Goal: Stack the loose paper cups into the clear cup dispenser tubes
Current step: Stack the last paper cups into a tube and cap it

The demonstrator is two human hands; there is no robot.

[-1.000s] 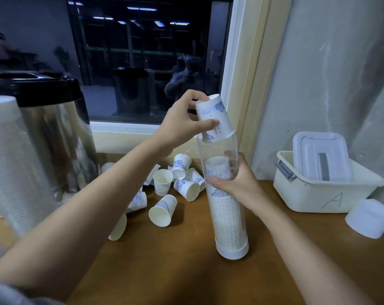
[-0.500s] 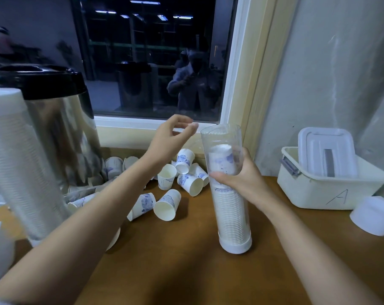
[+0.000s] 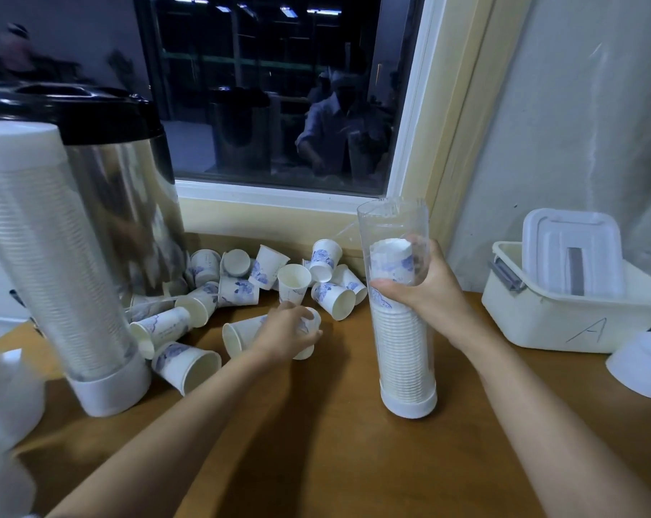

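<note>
Left hand fingers seemingly curl round a cup; right hand grips tube.

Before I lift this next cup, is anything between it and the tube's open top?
Nothing visible does. The left hand grips the cup; the tube is open on top, and the right hand holds its side below the rim.

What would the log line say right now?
step: fetch cup | left grip: grips loose cup | right grip: holds tube upright | tube: partly full
</note>
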